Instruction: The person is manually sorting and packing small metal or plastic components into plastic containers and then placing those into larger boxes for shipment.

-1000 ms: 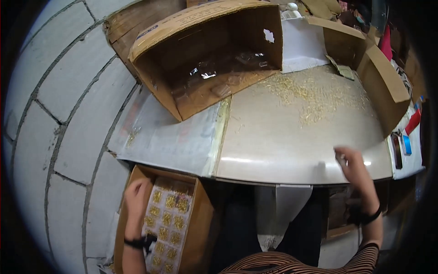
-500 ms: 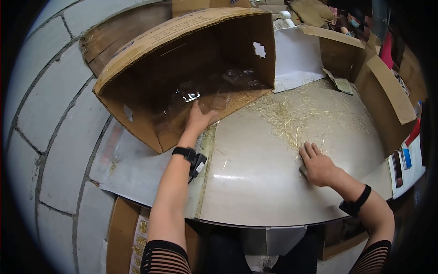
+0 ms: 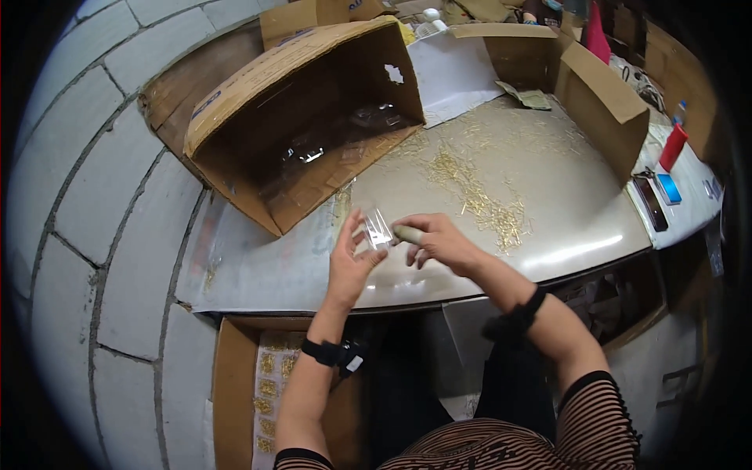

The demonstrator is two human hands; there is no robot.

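Observation:
My left hand (image 3: pixel 350 266) is closed on a small clear plastic box (image 3: pixel 377 225), held tilted above the table's near part. At the box's right edge is my right hand (image 3: pixel 446 244), its fingers curled and one wearing a pale greenish covering. Whatever those fingers pinch is too small and blurred to make out. Thin gold-coloured pins (image 3: pixel 497 213) lie in a loose heap on the shiny tabletop (image 3: pixel 580 180), beyond my right hand. Several more clear boxes (image 3: pixel 376 117) lie inside a large cardboard carton (image 3: pixel 305 47) tipped on its side.
Cardboard walls (image 3: pixel 607 86) border the table's far right. Past them are a phone (image 3: pixel 650 205), a blue box (image 3: pixel 668 188) and a red bottle (image 3: pixel 674 147). Below the table edge, a carton (image 3: pixel 235 392) holds clear boxes of gold pins (image 3: pixel 268 388). Grey block wall stands left.
My left hand has come out of the tipped carton with a clear box. My right hand has moved left from beside the pins to meet it. The view has shifted.

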